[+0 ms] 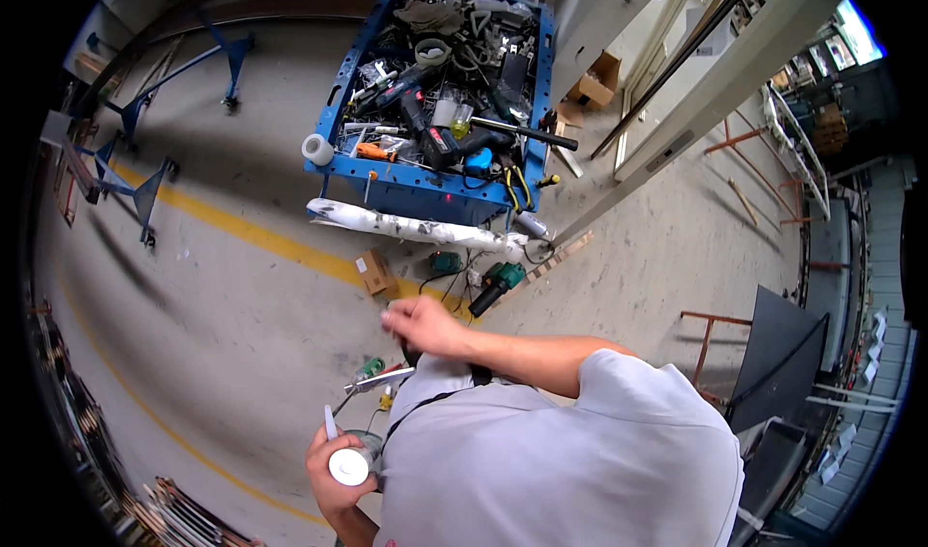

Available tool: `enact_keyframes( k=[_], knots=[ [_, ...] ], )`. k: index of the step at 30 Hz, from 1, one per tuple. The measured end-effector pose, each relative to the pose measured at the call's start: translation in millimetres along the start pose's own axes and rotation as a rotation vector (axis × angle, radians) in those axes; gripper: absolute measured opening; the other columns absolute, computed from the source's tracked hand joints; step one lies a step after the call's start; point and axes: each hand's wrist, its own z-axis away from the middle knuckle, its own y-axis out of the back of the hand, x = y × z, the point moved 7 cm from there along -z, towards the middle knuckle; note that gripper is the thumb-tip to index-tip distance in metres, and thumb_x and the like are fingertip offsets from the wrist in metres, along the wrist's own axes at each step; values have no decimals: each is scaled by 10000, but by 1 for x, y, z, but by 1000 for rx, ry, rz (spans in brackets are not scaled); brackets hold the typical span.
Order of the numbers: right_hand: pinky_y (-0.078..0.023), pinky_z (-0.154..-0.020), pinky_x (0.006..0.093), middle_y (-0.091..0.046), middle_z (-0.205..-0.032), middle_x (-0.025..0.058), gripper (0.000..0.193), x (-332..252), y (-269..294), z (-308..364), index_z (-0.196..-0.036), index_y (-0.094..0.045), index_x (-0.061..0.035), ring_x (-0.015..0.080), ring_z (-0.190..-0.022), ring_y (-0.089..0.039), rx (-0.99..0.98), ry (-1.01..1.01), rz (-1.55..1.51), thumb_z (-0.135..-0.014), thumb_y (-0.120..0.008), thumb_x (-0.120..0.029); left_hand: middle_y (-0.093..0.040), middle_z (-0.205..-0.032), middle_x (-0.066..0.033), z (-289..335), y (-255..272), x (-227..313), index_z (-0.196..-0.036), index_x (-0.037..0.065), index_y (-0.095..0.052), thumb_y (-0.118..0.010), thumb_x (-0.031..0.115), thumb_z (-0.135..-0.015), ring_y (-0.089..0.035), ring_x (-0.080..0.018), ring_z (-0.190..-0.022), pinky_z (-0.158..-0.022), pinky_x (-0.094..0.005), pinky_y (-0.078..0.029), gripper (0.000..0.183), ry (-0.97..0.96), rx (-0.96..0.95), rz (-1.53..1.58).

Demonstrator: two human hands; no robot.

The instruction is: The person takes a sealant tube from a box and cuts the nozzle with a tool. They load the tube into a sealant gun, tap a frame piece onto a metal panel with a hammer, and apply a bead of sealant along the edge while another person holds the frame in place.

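Observation:
My left hand (329, 471) is low in the view, its fingers wrapped round a cylinder with a white round end (349, 466), which looks like a sealant cartridge. A slim white nozzle-like piece (331, 422) sticks up beside its fingers. In front of my body, my right hand (426, 326) is closed, with the fingers curled and slightly blurred; whether anything is in them is hidden. Between the two hands, a silvery metal tool (379, 381) juts out by my waist. A small cardboard box (375, 272) stands on the floor just beyond my right hand.
Ahead stands a blue cart (333, 122) heaped with tools, with a white wrapped roll (416, 230) along its near side. Green power tools (500, 284) and cords lie on the floor. Blue stands (145, 194) are at left; a tall pale frame (677, 146) leans at right.

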Motion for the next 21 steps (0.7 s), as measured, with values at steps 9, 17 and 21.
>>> enact_keyframes(
  k=[9,17,21],
  knots=[
    [-498,-587,307,-676,-745,58,208,-42,75,-83,-949,-700,19,127,-633,-600,434,8,30,-912,-641,-177,-559,-821,-86,-115,87,14,-845,5,-655,-704,101,-416,-517,-222,-744,-658,-335,-434,443,-20,-108,-61],
    [-454,-974,432,-604,-1221,176,434,-123,164,-127,-1190,-599,-8,345,-1145,-563,1098,210,801,-811,-745,-159,-582,-801,-93,-231,146,2,-929,17,-641,-670,99,-426,-532,-213,-734,-650,-339,-451,511,-88,-292,-75],
    [-347,-1087,507,-466,-1376,226,607,-132,174,-181,-1347,-469,-3,396,-1306,-416,1088,-38,989,-819,-722,-162,-548,-798,-84,-308,178,-13,-846,3,-662,-692,114,-401,-522,-218,-708,-620,-329,-424,459,-84,-361,-34]
  ],
)
